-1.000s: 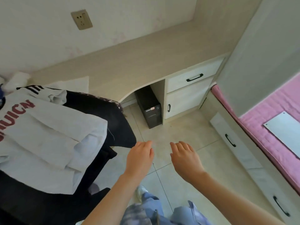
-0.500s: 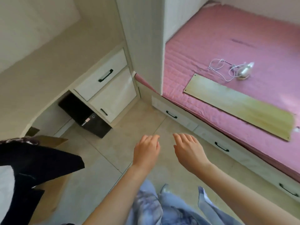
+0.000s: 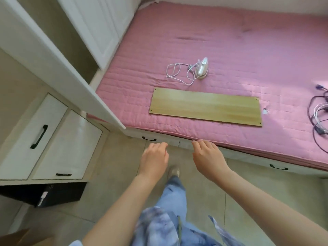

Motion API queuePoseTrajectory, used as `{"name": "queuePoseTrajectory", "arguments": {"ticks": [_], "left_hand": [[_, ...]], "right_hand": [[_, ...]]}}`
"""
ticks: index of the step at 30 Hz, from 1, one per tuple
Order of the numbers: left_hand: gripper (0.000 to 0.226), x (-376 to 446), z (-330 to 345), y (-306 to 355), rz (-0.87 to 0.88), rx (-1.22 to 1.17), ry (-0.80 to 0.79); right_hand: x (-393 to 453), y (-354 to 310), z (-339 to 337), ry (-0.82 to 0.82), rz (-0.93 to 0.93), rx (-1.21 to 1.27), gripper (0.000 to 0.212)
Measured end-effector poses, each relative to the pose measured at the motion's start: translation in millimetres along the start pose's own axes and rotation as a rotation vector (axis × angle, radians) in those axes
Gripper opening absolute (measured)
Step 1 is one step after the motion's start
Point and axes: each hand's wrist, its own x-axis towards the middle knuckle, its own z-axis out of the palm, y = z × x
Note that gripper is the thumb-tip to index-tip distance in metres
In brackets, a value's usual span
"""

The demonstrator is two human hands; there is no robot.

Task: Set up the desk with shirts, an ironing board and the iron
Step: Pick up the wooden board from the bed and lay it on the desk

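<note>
A flat wooden board (image 3: 205, 108) lies on the pink mattress (image 3: 221, 47) near its front edge. Just behind it a small white iron (image 3: 202, 68) stands upright, its white cord (image 3: 179, 71) coiled to the left. My left hand (image 3: 154, 158) and my right hand (image 3: 207, 158) hover side by side above the floor, just short of the bed's edge, both holding nothing with fingers loosely apart. No shirts are in view.
Desk drawers with black handles (image 3: 39, 136) stand at the left, a black computer case (image 3: 53, 192) below them. A white cupboard panel (image 3: 58, 57) juts out beside the bed. Purple and white cables (image 3: 319, 110) lie on the mattress at right. Bed drawers (image 3: 278, 167) run underneath.
My view has swung right from the desk and shirts to the bed. The board and iron now sit straight ahead, and both hands have come closer to the bed's edge.
</note>
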Motion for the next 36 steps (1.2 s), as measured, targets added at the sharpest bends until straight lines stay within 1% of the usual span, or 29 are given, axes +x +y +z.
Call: {"name": "queuePoseTrajectory", "arguments": {"ticks": [3,7,13,17,21,27,30,36], "left_hand": [[0.026,51,7,4,0.023,0.011,-0.053],[0.025,117,15,10,0.073,0.043,-0.101],[0.026,198,34,25,0.079,0.050,-0.185],[0.025,246,55,34,0.042,0.059,-0.239],[0.022,286,88,45,0.027,0.068,-0.287],[0.024,337,155,57,-0.080,0.088,-0.345],[0.027,361,191,61,-0.111,0.110,-0.381],[0.033,418,256,46,-0.108,0.162,-0.429]], "right_hand": [[38,28,-5,0.009,0.027,-0.009,0.028],[93,67,-4,-0.041,0.087,-0.036,0.026],[145,120,10,-0.122,0.160,-0.001,0.025],[172,156,26,-0.147,0.169,-0.003,0.025],[200,194,54,-0.211,0.140,0.013,0.018],[250,251,102,-0.261,0.058,0.025,0.025],[276,279,128,-0.269,0.059,0.074,0.026],[327,323,192,-0.311,0.078,0.119,0.033]]}}
